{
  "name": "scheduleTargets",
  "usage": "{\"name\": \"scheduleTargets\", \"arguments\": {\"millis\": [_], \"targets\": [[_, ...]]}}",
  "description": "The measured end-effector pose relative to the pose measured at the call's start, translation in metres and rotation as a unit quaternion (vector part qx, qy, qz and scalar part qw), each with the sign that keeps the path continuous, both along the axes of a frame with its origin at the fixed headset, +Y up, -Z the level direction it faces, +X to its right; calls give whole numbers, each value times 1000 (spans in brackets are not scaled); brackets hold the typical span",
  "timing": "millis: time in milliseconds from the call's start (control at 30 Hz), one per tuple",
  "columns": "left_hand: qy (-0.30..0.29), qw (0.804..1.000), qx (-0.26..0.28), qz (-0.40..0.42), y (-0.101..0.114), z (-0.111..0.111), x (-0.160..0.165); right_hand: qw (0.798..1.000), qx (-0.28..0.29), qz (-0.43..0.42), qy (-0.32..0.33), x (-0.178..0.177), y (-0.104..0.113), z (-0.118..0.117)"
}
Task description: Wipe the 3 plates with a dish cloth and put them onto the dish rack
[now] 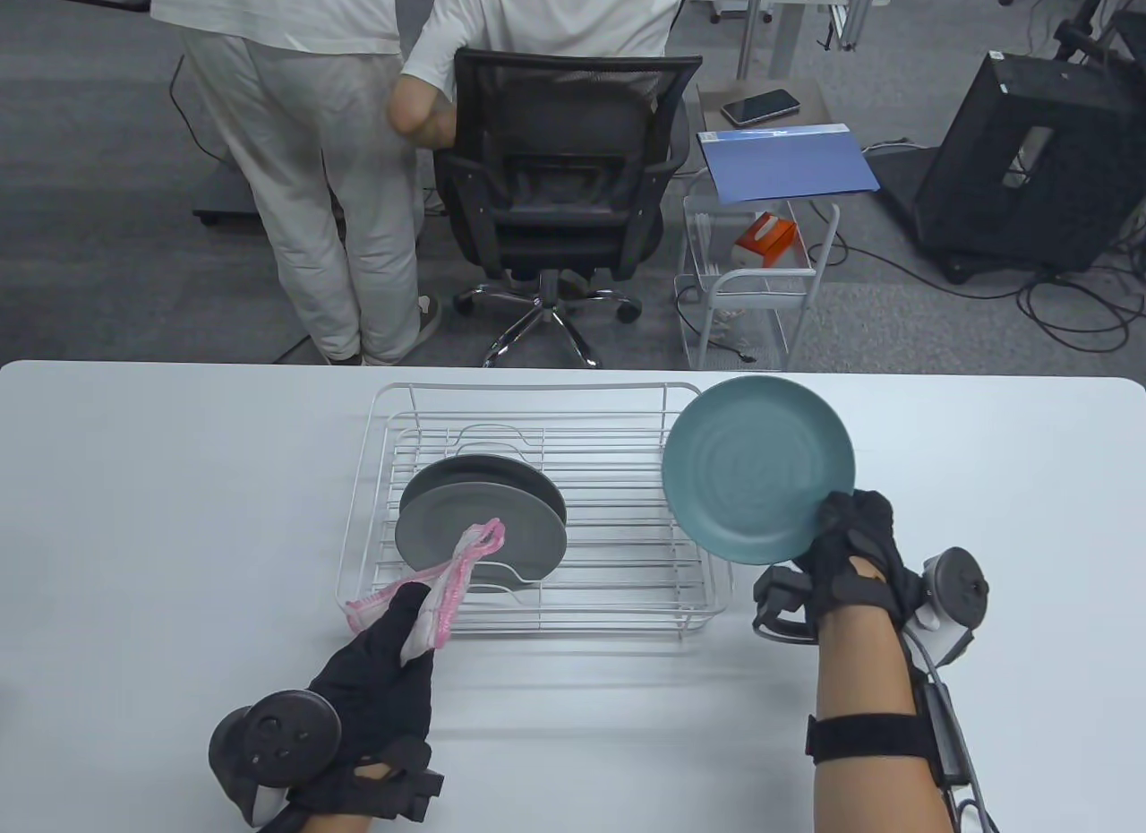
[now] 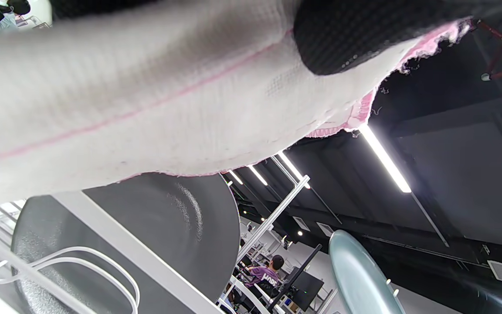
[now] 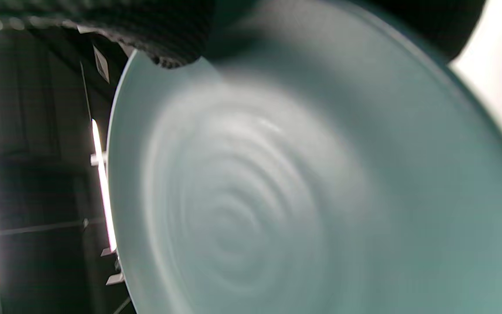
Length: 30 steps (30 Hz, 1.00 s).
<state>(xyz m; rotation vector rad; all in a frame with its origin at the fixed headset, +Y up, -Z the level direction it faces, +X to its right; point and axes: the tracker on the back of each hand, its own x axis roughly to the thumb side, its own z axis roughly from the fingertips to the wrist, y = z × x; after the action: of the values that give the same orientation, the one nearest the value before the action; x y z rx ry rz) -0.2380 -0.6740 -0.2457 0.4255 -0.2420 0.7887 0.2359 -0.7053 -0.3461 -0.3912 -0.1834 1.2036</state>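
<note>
My right hand (image 1: pixel 846 537) grips a teal plate (image 1: pixel 759 468) by its near rim and holds it tilted up above the right end of the white wire dish rack (image 1: pixel 537 439). That plate (image 3: pixel 303 183) fills the right wrist view, a gloved fingertip (image 3: pixel 164 39) on its upper edge. Two grey plates (image 1: pixel 483 519) stand on edge in the rack's left half. My left hand (image 1: pixel 394 654) holds a white dish cloth with pink trim (image 1: pixel 452 578) in front of the grey plates. The cloth (image 2: pixel 146 96) covers most of the left wrist view, with a grey plate (image 2: pixel 146 231) and the teal plate (image 2: pixel 360 274) below it.
The rack sits mid-table near the far edge. Beyond the table stand a black office chair (image 1: pixel 564 188), two people in light clothes (image 1: pixel 304 152), a wire trolley (image 1: pixel 761 287) with a blue folder (image 1: pixel 783 161) and a phone (image 1: pixel 759 107), and a black speaker (image 1: pixel 1030 161).
</note>
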Motion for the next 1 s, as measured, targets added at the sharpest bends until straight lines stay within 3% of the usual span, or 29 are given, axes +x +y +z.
{"name": "scheduleTargets", "arguments": {"millis": [100, 267, 400, 567, 633, 700, 833, 1000], "targets": [[2, 1000, 11, -22, 1, 2, 3, 992, 18, -47, 112, -39, 1, 20], [-4, 1000, 15, -27, 2, 3, 7, 977, 8, -32, 210, -95, -2, 57], [-3, 1000, 16, -17, 2, 4, 6, 962, 22, 12, 273, -120, -17, 68], [-2, 999, 35, -24, 7, 9, 7, 957, 25, 1, 290, -128, -24, 77], [-3, 995, 62, -75, 10, 13, 14, 954, 22, 18, 299, -132, -26, 80], [-42, 990, 68, -114, 12, 16, 26, 952, 21, 36, 303, -136, -27, 80], [-82, 987, 30, -137, 8, 16, 44, 955, 40, 41, 290, -142, -29, 81], [-100, 959, -27, -263, -2, 15, 70, 952, 83, 63, 288, -155, -26, 86]]}}
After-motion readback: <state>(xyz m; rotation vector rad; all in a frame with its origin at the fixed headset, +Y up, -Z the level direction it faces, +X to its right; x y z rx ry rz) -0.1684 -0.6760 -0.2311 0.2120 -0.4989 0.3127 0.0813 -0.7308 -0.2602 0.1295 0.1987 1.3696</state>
